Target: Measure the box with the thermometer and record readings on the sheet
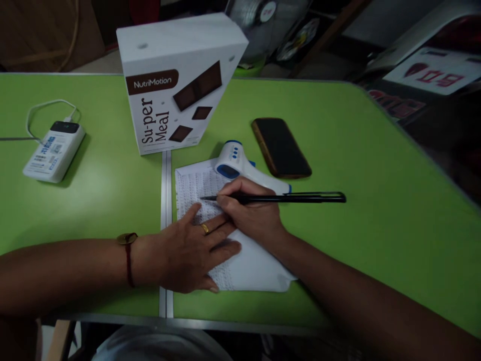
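Note:
My right hand (253,208) is closed around a black pen (300,197). The pen's tip is at the written part of a white sheet of paper (259,265); whether it touches the sheet I cannot tell. Rows of small handwriting cover the sheet's left side, while its lower right is blank. Spread flat over the paper lies my left hand (195,250), with a ring on one finger and a red cord at the wrist. Just beyond my right hand, a white and blue infrared thermometer (240,163) rests at the sheet's upper edge, its handle partly behind the hand.
A white NutriMotion box (161,100) stands upright at the table's back. Right of it lies a dark phone (281,147) in a brown case. On the left is a white power bank (56,153) with a cable. A metal seam (166,200) divides the green table (376,210).

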Demonstrator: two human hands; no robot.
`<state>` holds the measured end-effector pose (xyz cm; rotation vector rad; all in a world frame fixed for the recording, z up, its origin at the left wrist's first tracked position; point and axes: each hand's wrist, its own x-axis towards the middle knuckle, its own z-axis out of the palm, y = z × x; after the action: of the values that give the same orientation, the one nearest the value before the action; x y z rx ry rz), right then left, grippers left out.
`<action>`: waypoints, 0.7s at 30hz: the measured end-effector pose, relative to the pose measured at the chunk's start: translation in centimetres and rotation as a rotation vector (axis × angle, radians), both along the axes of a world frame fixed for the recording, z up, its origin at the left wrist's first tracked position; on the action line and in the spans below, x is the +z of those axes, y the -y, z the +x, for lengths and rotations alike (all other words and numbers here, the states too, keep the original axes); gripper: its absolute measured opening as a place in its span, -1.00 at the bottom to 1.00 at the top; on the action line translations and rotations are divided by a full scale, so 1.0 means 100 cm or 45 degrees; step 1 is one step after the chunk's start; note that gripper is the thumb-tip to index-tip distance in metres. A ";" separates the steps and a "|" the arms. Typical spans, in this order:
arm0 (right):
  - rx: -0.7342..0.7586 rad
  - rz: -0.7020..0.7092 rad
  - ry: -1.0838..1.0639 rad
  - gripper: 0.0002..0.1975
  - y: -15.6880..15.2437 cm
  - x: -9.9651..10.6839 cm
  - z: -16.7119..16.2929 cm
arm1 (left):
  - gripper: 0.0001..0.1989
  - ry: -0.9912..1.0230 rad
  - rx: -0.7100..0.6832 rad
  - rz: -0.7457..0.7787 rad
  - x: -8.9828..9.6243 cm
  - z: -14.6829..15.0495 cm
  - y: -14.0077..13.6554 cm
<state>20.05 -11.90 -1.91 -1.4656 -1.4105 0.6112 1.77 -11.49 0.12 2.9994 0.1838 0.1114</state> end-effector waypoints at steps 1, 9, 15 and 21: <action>0.007 -0.012 -0.001 -0.89 0.000 0.000 0.000 | -0.26 0.001 -0.002 0.000 0.000 0.000 0.000; 0.058 -0.030 0.012 -0.89 0.001 0.000 -0.001 | -0.28 -0.043 -0.001 -0.013 -0.001 0.001 0.001; 0.088 -0.006 0.002 -0.89 0.001 0.000 -0.002 | -0.27 -0.053 -0.003 -0.017 0.001 0.001 0.000; 0.077 -0.041 -0.005 -0.91 0.001 0.001 -0.003 | -0.28 -0.037 0.001 -0.010 0.001 0.001 0.000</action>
<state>19.76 -12.01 -1.83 -1.4505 -1.4522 0.6771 1.89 -11.51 0.23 2.9942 0.1874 0.0674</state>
